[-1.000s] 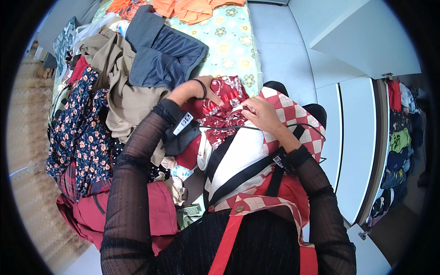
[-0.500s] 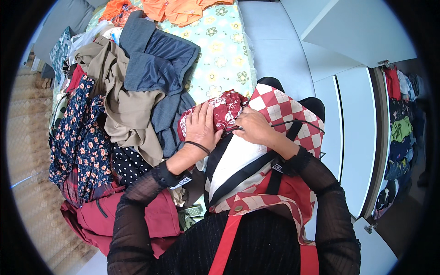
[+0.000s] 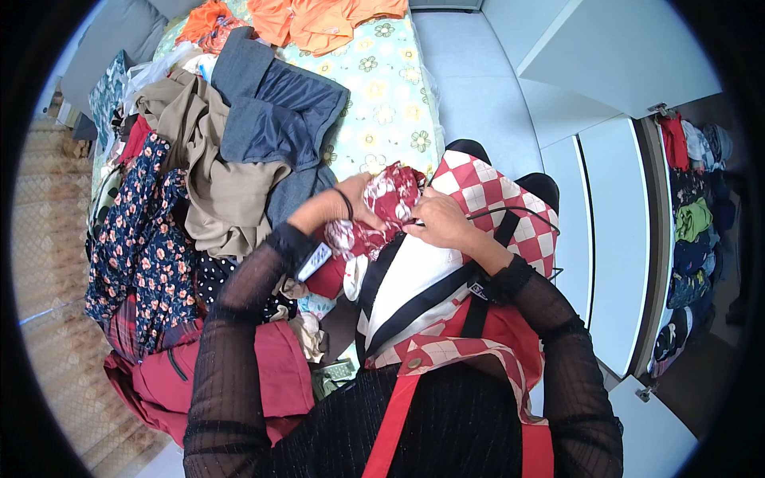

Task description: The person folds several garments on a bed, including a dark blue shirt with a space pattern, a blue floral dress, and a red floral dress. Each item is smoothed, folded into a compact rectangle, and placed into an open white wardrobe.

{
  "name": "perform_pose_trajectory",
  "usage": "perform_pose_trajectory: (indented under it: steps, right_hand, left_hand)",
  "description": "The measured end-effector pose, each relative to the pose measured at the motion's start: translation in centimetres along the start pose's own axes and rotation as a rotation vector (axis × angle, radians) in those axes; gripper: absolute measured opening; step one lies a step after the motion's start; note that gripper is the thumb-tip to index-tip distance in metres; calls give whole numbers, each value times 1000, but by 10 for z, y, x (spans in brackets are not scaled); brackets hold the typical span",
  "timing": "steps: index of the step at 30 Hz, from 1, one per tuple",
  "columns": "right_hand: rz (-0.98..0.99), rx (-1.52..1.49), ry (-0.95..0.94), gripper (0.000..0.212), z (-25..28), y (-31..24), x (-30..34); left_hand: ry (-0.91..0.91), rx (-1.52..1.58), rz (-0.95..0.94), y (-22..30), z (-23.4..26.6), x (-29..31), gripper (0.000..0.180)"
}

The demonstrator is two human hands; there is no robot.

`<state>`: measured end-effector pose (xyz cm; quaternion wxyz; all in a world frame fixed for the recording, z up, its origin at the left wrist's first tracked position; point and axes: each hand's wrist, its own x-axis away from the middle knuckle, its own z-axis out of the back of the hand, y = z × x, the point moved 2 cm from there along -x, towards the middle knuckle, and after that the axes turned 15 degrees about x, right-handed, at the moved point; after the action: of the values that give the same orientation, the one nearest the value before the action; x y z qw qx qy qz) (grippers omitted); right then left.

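A red and white patterned cloth (image 3: 392, 195) lies bunched on the near edge of the bed, just beyond my lap. My left hand (image 3: 357, 204) wraps its left side, the thumb lying over the folds and the fingers partly hidden behind. At the cloth's right edge, my right hand (image 3: 441, 221) is closed in a pinch on it. Beside the right wrist is the red and cream checked apron (image 3: 486, 185) I wear, with a dark cord crossing it. A white panel (image 3: 414, 263) with black straps spreads over my lap.
Left lie grey clothing (image 3: 275, 111), a tan garment (image 3: 231, 191), a navy floral garment (image 3: 139, 247) and maroon clothing (image 3: 271, 370). Orange clothes (image 3: 327, 20) sit at the far end of the flowered bedsheet (image 3: 378, 88). Right, an open wardrobe (image 3: 689, 223) holds stacked clothes.
My left hand has gone from lying flat on the patterned cloth to gripping its left side, bunching it up toward the right. The right hand stays at the same edge.
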<state>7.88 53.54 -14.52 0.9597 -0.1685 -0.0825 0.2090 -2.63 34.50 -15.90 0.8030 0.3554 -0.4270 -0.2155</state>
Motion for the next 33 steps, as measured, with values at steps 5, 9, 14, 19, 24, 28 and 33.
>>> perform_pose_trajectory:
  steps: [5,9,14,19,24,28,33]
  right_hand:
    - [58,-77,50,28,11,-2,5]
    - [-63,-910,100,38,38,9,4]
    - [-119,-987,378,41,83,15,5]
    - [-111,-870,299,42,94,-1,16]
    - [-463,-1705,-22,38,81,-12,36]
    - [-243,-1685,227,38,105,-11,44]
    - [43,-1059,455,39,142,-24,57]
  left_hand:
    - [267,51,0,-2,-15,50,78]
    - [253,1012,-172,0,19,79,60]
    - [89,1555,-532,12,34,118,64]
    - [17,1701,-501,18,-3,119,63]
    - [-5,1740,-413,21,-34,107,63]
    - [-18,1749,-377,23,-46,108,63]
    - [-40,1736,-342,26,-56,101,62]
